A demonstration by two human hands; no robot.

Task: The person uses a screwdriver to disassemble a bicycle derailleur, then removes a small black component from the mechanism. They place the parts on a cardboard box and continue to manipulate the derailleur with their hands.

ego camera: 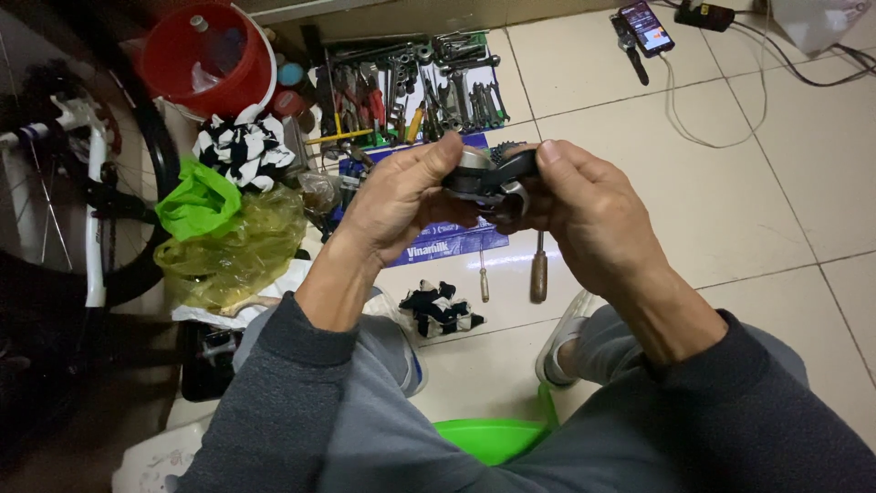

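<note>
Head view: left hand [397, 196] and right hand [584, 215] are both clamping the small, rigid, probably greasy metal bike part [488, 178] between them.

My tiled floor [730, 210] carries a tool tray [411, 87] far, red bucket [214, 55] far left, phone [646, 26] far right, screwdriver [538, 269] near.
</note>
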